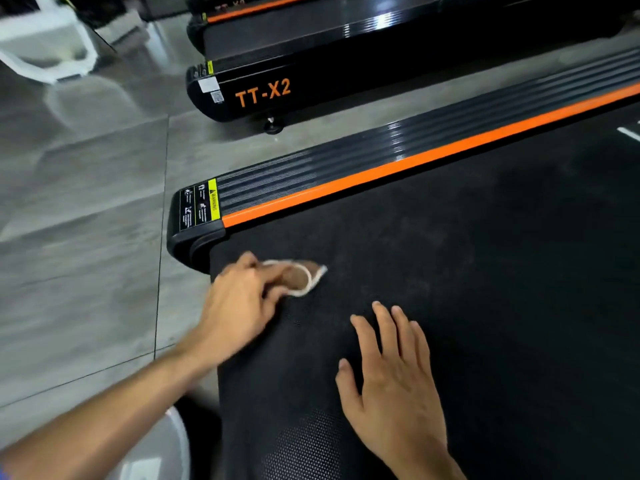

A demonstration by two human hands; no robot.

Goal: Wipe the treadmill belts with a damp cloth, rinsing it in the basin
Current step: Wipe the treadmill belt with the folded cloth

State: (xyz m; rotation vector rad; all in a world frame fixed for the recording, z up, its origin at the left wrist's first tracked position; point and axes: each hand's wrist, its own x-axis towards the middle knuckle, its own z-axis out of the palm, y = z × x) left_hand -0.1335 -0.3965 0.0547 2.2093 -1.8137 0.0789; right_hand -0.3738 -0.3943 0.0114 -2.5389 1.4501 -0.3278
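Hands work low over the black treadmill belt (450,271). The left hand (242,303) grips a brown cloth (301,277) with a pale edge, fingers curled over its near side, pressing it flat on the belt near the rear corner; the hand is blurred. The right hand (394,379) lies just to the right of and nearer than the left, palm down on the belt with fingers straight and slightly spread, holding nothing. Beyond the cloth, an orange strip (415,161) borders the belt, with a ribbed grey side rail (381,147) next to it and a yellow and black warning sticker (201,206) at the rail's end. Below the left forearm, a pale rounded basin (162,448) sits on the grey tiled floor (79,237), mostly cut off by the frame. Farther beyond the hands stands a second treadmill (311,81) marked TT-X2.
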